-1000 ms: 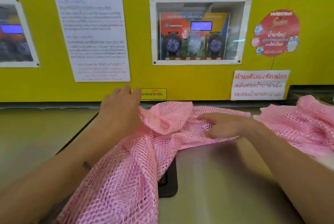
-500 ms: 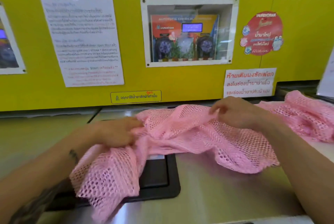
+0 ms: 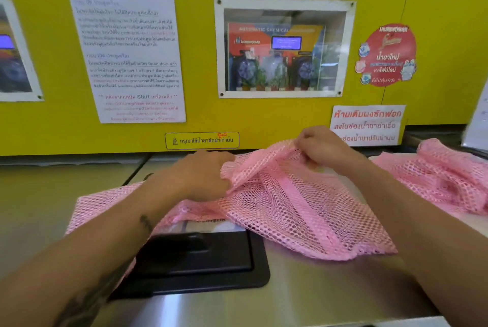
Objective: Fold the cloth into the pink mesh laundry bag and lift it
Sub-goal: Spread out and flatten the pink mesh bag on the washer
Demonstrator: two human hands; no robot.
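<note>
Pink mesh bag (image 3: 290, 210) between both hands

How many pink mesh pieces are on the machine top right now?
2. One pink mesh laundry bag lies centre, gripped by the left hand and the right hand. A second pink mesh piece lies at the far right, partly cut off; more may be hidden.

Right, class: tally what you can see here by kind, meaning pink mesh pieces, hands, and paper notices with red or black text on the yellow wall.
Pink mesh pieces: 2 (mesh bag, second mesh piece)
Hands: 2 (left hand, right hand)
Paper notices: 2 (large notice, small notice)
Total: 6
</note>
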